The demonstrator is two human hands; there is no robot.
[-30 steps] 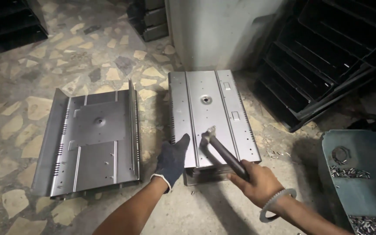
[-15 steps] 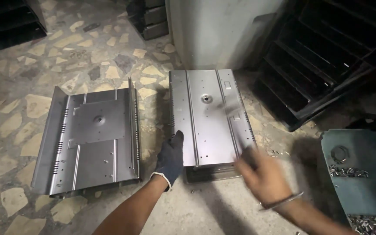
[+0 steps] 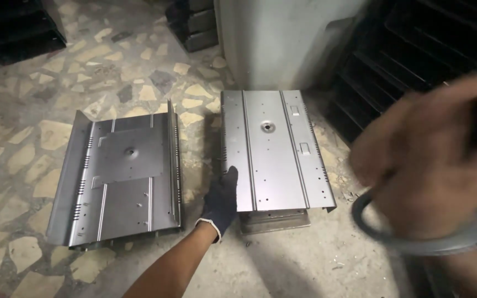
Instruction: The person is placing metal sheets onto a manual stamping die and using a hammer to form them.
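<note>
Grey ribbed metal panel (image 3: pixel 274 152) lying flat on the stone floor (image 3: pixel 40 116) atop another sheet, gloved left hand (image 3: pixel 222 200) pressed flat on its near left edge, right hand (image 3: pixel 432 160) blurred, grip unclear, flanged tray-like panel (image 3: pixel 122 174) just beside, holding nothing

Left hand (image 3: pixel 223 197): dark knit work glove with a pale cuff band at the wrist; forearm bare, no sleeve. Right hand (image 3: pixel 426 160): at 3 o'clock, heavily blurred, ungloved, with a grey ring-shaped bangle (image 3: pixel 415 240) round the wrist.
</note>
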